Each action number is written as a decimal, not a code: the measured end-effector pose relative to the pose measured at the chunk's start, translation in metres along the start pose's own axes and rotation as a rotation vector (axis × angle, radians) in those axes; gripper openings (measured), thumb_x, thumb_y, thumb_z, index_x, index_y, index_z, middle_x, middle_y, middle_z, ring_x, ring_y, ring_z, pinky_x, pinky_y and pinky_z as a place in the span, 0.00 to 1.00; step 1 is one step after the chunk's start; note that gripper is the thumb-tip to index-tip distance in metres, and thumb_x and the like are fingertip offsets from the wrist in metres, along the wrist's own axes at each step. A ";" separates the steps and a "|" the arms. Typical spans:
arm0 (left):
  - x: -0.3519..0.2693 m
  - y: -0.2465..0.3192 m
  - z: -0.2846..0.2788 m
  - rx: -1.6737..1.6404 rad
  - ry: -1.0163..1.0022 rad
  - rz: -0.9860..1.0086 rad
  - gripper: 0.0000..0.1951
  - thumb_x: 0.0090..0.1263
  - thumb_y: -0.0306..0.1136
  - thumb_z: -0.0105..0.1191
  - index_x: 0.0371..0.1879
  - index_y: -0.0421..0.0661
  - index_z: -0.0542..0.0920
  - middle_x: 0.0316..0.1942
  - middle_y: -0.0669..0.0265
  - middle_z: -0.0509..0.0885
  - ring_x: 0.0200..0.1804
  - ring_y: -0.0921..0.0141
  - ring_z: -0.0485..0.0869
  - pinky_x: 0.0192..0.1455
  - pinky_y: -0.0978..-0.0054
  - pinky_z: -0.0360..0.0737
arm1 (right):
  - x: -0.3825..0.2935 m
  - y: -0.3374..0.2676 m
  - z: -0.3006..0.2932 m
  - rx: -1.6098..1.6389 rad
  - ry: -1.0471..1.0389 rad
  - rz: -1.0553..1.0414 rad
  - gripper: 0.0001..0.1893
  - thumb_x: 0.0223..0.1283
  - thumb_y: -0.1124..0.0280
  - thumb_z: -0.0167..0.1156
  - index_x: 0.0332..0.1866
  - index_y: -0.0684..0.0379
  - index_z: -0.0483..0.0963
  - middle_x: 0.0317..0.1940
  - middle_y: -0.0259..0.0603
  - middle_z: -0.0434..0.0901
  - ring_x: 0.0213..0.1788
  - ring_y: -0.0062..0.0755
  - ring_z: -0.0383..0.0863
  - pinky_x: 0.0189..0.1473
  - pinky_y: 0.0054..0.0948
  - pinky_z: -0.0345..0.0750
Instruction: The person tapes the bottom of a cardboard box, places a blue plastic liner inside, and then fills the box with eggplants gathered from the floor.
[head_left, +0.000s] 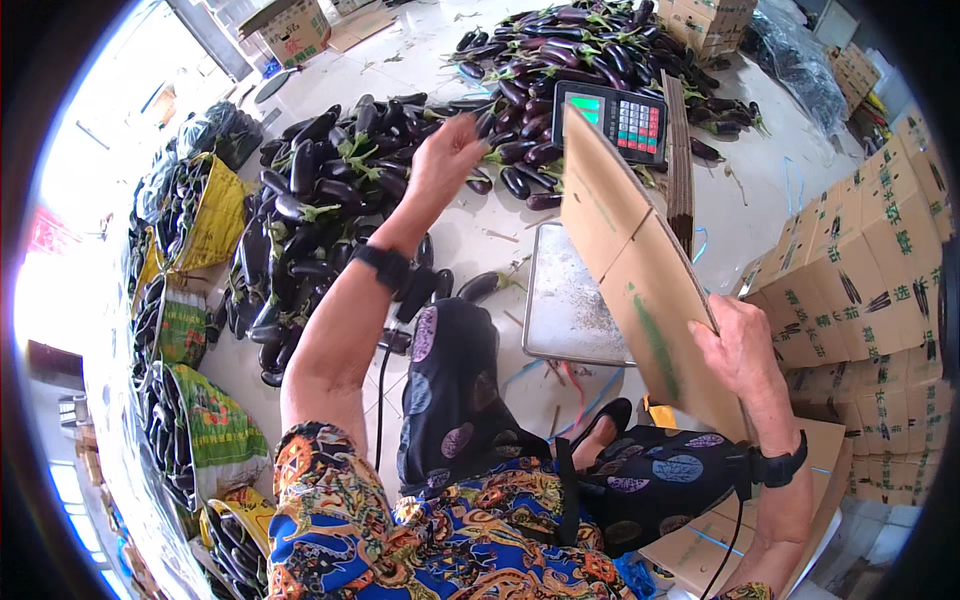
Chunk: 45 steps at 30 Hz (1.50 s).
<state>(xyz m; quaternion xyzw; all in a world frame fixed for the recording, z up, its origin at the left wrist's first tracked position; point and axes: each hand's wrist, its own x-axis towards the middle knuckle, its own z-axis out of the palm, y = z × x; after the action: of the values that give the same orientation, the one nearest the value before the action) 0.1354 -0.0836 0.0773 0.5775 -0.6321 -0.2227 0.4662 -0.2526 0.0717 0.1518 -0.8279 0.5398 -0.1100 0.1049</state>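
My right hand (739, 345) grips the edge of a flattened cardboard carton (645, 277), which stands tilted over the right part of a metal platform scale (570, 307). My left hand (448, 154) is raised over the eggplant pile (330, 180), slightly blurred, with its fingers curled; whether it holds anything small cannot be made out. Beyond the carton, the scale's keypad display (611, 124) shows lit green panels and is partly covered by the carton's top corner. More flat cardboard sheets (677, 165) stand on edge to the right of the display.
Stacked printed cartons (847, 277) rise at the right. Another eggplant heap (570, 45) lies at the back. Sacks of eggplants (214, 424) line the left side. Flattened cardboard (712, 540) lies at the lower right, and a loose eggplant (480, 286) is left of the scale.
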 end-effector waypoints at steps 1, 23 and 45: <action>-0.017 -0.039 -0.013 -0.161 -0.026 -0.106 0.15 0.61 0.34 0.54 0.44 0.39 0.81 0.22 0.66 0.80 0.27 0.76 0.78 0.31 0.76 0.76 | 0.004 0.003 0.013 0.048 -0.027 0.027 0.11 0.52 0.69 0.61 0.29 0.66 0.69 0.27 0.55 0.76 0.33 0.58 0.78 0.36 0.46 0.75; -0.183 -0.137 -0.003 -0.193 -0.114 -0.554 0.12 0.68 0.36 0.51 0.40 0.40 0.80 0.25 0.70 0.79 0.28 0.78 0.75 0.29 0.77 0.71 | 0.023 -0.064 0.055 0.444 -0.079 0.189 0.14 0.59 0.73 0.53 0.47 0.68 0.67 0.40 0.60 0.74 0.42 0.61 0.76 0.45 0.48 0.74; -0.019 0.036 0.038 -0.659 -0.425 -0.265 0.27 0.59 0.33 0.50 0.60 0.40 0.71 0.52 0.60 0.79 0.50 0.68 0.79 0.54 0.67 0.78 | 0.014 -0.050 0.057 0.811 -0.043 0.323 0.26 0.67 0.56 0.55 0.59 0.67 0.71 0.41 0.39 0.81 0.44 0.24 0.76 0.49 0.26 0.74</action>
<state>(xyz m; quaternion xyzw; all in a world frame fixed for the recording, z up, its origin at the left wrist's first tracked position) 0.0828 -0.0667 0.0824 0.4149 -0.5296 -0.5855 0.4524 -0.1870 0.0817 0.1133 -0.6267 0.5734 -0.2778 0.4486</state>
